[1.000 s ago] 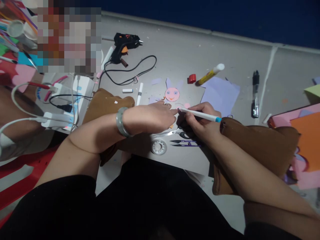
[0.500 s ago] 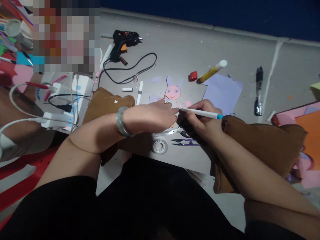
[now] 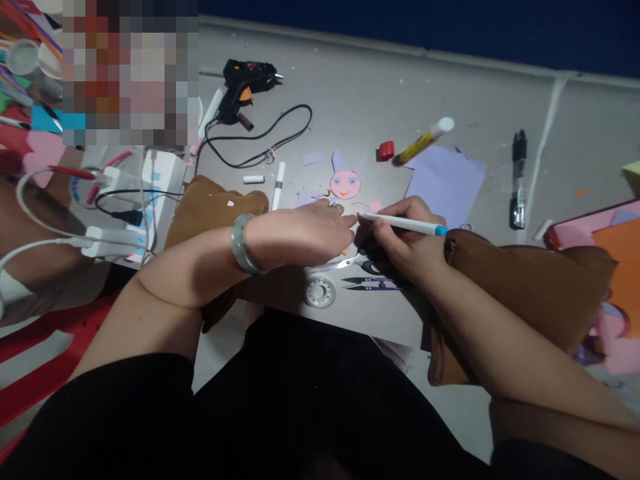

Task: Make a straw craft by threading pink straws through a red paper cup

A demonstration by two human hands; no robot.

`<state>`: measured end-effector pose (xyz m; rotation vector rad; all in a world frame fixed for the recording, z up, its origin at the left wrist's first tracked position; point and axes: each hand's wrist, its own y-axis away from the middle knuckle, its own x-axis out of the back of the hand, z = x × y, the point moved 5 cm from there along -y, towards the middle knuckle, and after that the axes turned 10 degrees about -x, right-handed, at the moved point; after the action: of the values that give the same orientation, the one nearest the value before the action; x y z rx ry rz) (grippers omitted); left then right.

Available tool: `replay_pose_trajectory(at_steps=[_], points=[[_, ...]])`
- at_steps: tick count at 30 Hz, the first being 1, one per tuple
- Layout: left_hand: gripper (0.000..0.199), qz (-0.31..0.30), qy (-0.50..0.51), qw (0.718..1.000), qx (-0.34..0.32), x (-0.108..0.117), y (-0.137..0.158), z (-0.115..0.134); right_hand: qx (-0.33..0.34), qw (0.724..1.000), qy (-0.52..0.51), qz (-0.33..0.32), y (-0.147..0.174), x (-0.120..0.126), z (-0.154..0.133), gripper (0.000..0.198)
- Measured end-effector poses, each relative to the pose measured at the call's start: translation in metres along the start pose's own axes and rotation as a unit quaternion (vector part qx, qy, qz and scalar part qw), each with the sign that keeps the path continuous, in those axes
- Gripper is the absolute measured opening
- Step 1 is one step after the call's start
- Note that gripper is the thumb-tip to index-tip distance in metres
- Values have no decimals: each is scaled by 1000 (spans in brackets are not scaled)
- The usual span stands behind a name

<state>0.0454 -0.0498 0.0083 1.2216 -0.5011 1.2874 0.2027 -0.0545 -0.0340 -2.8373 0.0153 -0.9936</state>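
In my right hand is a slim white marker with a blue end, its tip pointing left toward small pale paper pieces. My left hand, with a bangle on its wrist, lies palm down, fingers stretched out beside the marker tip; whatever is under them is mostly hidden. Just beyond is a pink paper face with purple ears. Nearer my body lie scissors, partly covered by my hands, purple thread snips and a round white tape dispenser.
A black glue gun with a looped cord lies at the back left. Purple paper, a yellow glue stick and its red cap are behind my right hand. A power strip with cables sits left. A pen lies right.
The view has shifted very slightly. Both hands stay in place, and the marker remains in my right hand with almost no visible movement.
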Motion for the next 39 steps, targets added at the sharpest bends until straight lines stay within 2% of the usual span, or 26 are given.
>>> replay_pose_trajectory(at_steps=[9,13,18,22,39], points=[[29,1,13,1000,8,0,0,-1,-22,999,-8,24,2,3,2,10],[32,-12,3,1000,2,3,0,2,-30,999,1,15,2,2,5,9],[35,-19,-2,1000,6,3,1,3,-5,1000,-3,9,1,2,0,11],[32,3,13,1000,4,3,1,1,-13,1000,-4,17,1,3,-1,12],[33,-10,-11,1000,-4,1,1,1,-1,999,14,34,1,6,0,12]])
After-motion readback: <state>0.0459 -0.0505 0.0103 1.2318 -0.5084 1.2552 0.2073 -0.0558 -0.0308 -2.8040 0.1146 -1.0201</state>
